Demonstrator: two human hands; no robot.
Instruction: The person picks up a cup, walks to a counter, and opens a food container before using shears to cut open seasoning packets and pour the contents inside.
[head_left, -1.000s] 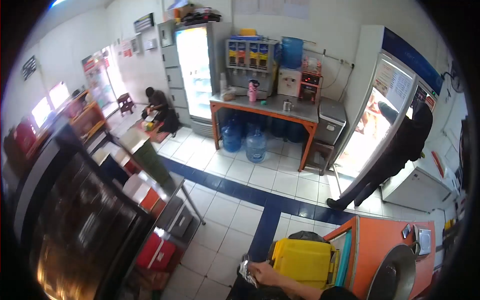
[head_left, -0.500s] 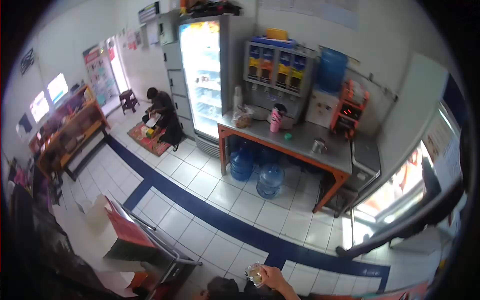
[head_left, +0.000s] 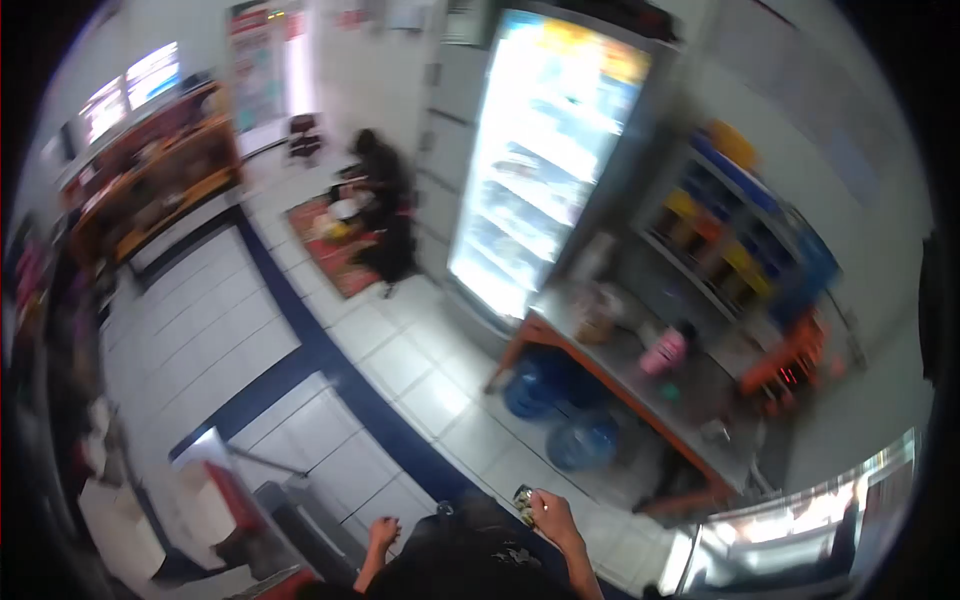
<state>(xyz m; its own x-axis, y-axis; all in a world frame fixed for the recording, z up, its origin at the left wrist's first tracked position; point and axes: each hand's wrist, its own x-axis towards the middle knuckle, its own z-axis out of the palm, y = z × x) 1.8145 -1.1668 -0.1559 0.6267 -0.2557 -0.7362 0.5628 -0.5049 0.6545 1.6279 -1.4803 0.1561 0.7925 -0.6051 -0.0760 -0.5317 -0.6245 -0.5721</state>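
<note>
In the head view, my right hand (head_left: 553, 515) is closed around a small shiny, clear packet (head_left: 524, 504) with yellow-green contents. What is inside is too blurred to name. My left hand (head_left: 384, 531) hangs at the lower middle, its fingers curled in, with nothing visible in them. Between the two hands is the dark clothing (head_left: 470, 550) on my own body, with white floor tiles beyond.
Ahead right, a metal-topped table (head_left: 640, 400) bears a pink bottle (head_left: 664, 352); big blue water jugs (head_left: 583, 441) stand beneath. A lit glass-door fridge (head_left: 545, 170) rises behind. A person (head_left: 385, 215) sits on a red mat (head_left: 325, 245). Boxes (head_left: 210, 510) lie at lower left.
The view has swung left and tilted, so the fridge and table appear farther right. My left hand has come into view. The packet stays in my right hand.
</note>
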